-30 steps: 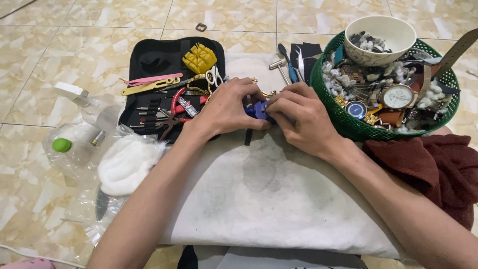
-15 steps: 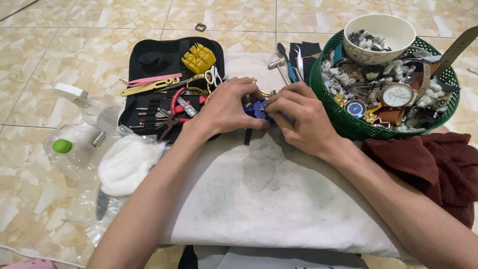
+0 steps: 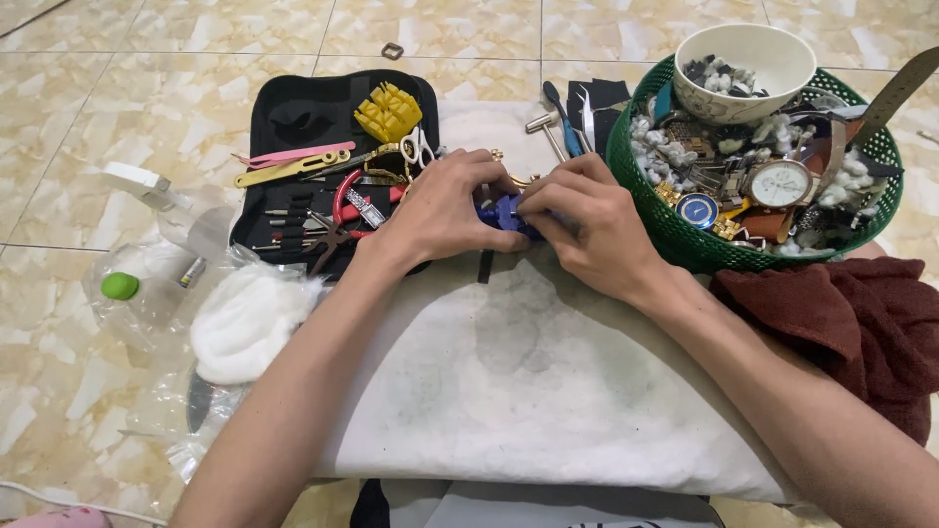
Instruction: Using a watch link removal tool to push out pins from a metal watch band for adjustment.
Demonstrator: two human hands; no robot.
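Both hands meet over a stained white cloth (image 3: 528, 381) spread on a tiled floor. My left hand (image 3: 442, 210) and my right hand (image 3: 587, 223) pinch a small blue tool (image 3: 506, 211) between their fingertips. A bit of gold metal (image 3: 521, 180) peeks out just behind the tool; most of both is hidden by my fingers. A black strap end (image 3: 485, 266) lies on the cloth under the hands.
An open black tool case (image 3: 293, 117) with tweezers, pliers and a yellow block lies at left. A green basket (image 3: 685, 244) at right holds watches, parts and a white bowl (image 3: 748, 44). White cotton (image 3: 245, 318), a plastic bottle (image 3: 147, 284) and a dark red cloth (image 3: 841, 313) lie around.
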